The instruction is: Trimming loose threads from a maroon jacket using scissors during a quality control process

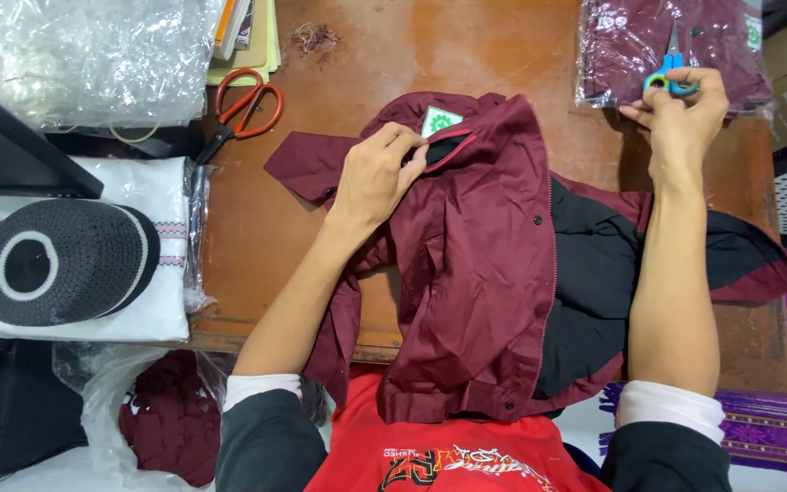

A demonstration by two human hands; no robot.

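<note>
A maroon shirt (pixel 475 264) with a black lining lies spread on the brown wooden table (pixel 412 46) in front of me. My left hand (pixel 377 173) pinches the shirt at its collar, beside a green and white label (pixel 441 119). My right hand (pixel 680 114) reaches to the far right and holds small scissors (pixel 669 77) with blue and yellow-green handles. Those scissors rest above a plastic-wrapped maroon garment (pixel 649 36).
Large orange-handled scissors (pixel 243 109) lie at the table's back left. A black and white knitted cap (pixel 61 260) sits on folded white cloth at the left. Clear plastic bags (pixel 84 55) fill the top left. A bagged maroon garment (pixel 170 419) lies below the table edge.
</note>
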